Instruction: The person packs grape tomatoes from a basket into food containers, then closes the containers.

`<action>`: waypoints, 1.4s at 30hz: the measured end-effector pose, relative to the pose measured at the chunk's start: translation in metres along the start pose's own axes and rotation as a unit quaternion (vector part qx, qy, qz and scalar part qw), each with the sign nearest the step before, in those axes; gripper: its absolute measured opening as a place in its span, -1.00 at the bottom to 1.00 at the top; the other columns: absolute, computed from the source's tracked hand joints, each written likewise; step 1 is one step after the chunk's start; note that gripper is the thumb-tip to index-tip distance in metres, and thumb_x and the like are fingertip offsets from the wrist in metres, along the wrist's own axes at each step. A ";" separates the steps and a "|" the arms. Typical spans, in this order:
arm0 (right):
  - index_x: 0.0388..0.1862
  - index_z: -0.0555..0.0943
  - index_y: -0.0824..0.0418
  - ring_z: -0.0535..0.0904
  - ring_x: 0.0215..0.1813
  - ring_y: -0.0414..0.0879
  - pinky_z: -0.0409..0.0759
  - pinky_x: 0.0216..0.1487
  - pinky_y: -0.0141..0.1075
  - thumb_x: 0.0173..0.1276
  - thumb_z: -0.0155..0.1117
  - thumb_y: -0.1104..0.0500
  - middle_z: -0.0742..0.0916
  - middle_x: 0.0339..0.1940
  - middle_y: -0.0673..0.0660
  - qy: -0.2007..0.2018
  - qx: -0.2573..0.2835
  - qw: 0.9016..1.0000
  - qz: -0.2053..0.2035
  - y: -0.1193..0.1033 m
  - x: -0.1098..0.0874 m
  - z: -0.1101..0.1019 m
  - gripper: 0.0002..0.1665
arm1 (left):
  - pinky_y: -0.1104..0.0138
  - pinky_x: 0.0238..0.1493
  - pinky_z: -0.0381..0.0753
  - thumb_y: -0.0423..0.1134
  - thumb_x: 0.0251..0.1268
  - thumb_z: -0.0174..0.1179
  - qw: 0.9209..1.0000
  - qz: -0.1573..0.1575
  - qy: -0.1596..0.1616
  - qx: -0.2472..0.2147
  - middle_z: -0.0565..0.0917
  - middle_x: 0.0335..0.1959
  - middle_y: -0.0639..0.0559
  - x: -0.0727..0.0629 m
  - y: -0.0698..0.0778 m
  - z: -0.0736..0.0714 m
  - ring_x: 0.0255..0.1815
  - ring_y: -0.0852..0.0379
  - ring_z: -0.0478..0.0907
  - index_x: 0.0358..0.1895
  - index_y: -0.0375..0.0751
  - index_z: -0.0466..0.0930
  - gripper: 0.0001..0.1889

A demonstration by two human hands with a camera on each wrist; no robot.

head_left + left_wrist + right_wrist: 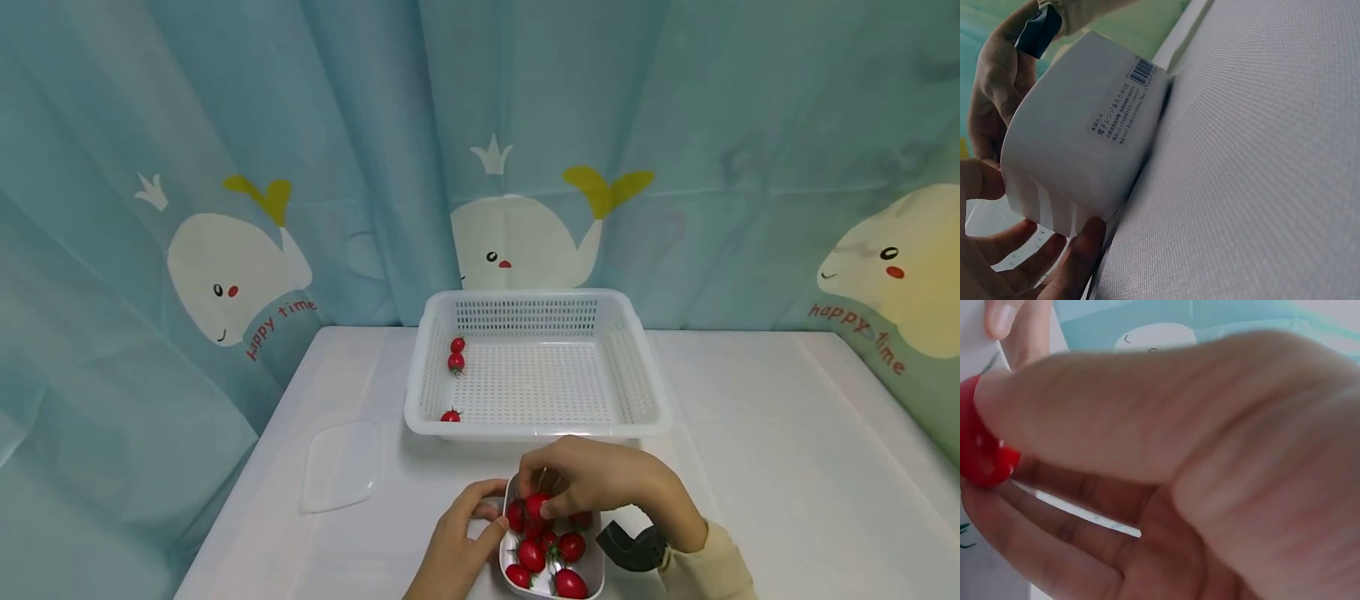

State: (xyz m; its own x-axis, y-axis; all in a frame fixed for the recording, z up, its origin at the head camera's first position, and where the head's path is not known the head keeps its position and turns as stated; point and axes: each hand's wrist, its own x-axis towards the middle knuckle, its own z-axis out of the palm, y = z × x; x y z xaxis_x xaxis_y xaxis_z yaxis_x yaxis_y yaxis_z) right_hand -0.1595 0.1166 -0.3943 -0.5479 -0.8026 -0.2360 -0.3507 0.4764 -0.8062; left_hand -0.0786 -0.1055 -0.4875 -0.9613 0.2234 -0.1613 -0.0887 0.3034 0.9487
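A white plastic container (602,567) full of several red cherry tomatoes (531,554) stands on the table in front of me. My left hand (463,533) holds its left side, thumb at the rim; in the left wrist view the fingers (1079,256) bend against the outer wall, near a printed label (1119,106). Reaching in from the right, my right hand (603,475) pinches one cherry tomato (982,437) between thumb and fingers, over the others at the container's far end. Green stems show on some tomatoes.
Behind the container stands a white perforated basket (536,432), with a few cherry tomatoes (456,362) along its left side. A clear lid (341,467) lies to the left on the white table (765,467). A blue whale-print curtain (360,167) hangs behind.
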 end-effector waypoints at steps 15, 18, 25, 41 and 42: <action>-0.29 0.66 0.00 0.61 -0.37 -0.25 0.69 -0.29 -0.43 0.22 0.56 0.29 0.69 -0.41 -0.13 0.046 -0.050 0.996 0.058 -0.006 -0.004 0.005 -0.75 | 0.42 -0.28 0.71 -0.09 0.49 0.19 1.000 -0.007 -0.012 -0.016 0.64 -0.09 -0.05 0.002 0.000 0.001 -0.10 0.17 0.57 0.39 -0.11 0.48 -0.52; -0.31 0.66 -0.01 0.58 -0.39 -0.25 0.66 -0.30 -0.44 0.20 0.58 0.27 0.67 -0.44 -0.15 0.055 -0.080 0.993 0.067 -0.007 -0.007 0.006 -0.75 | 0.42 -0.29 0.71 -0.09 0.50 0.18 1.000 -0.004 -0.011 -0.015 0.64 -0.10 -0.05 0.003 -0.001 0.001 -0.12 0.18 0.58 0.39 -0.10 0.48 -0.53; -0.30 0.65 0.04 0.55 -0.41 -0.22 0.63 -0.35 -0.41 0.21 0.55 0.33 0.65 -0.45 -0.11 0.056 -0.076 0.992 0.085 -0.009 -0.011 0.007 -0.75 | 0.42 -0.29 0.71 -0.09 0.50 0.19 1.000 -0.005 -0.011 -0.013 0.65 -0.11 -0.03 0.002 -0.001 0.001 -0.07 0.18 0.55 0.39 -0.09 0.48 -0.53; -0.21 0.67 0.08 0.65 -0.26 -0.29 0.67 -0.26 -0.43 0.32 0.44 0.33 0.76 -0.29 -0.08 0.057 -0.068 0.995 0.050 -0.008 -0.015 -0.002 -0.83 | 0.41 -0.32 0.70 -0.11 0.50 0.19 1.000 0.001 -0.017 -0.023 0.66 -0.13 -0.04 0.001 0.000 0.000 -0.11 0.21 0.56 0.40 -0.11 0.47 -0.52; -0.20 0.67 0.08 0.66 -0.24 -0.30 0.67 -0.24 -0.43 0.34 0.44 0.31 0.77 -0.27 -0.08 0.060 -0.070 0.995 0.045 -0.008 -0.015 -0.003 -0.84 | 0.41 -0.32 0.69 -0.11 0.50 0.20 1.000 0.004 -0.018 -0.023 0.67 -0.14 -0.04 0.001 -0.001 0.000 -0.11 0.21 0.56 0.40 -0.12 0.47 -0.52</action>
State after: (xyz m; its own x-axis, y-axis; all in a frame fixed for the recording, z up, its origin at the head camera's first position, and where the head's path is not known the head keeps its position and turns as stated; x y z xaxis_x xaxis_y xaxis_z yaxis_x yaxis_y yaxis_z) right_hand -0.1503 0.1260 -0.3822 -0.6660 -0.7093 -0.2310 -0.3938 0.5973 -0.6987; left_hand -0.0795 -0.1053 -0.4885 -0.9523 0.2581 -0.1629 -0.0945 0.2582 0.9615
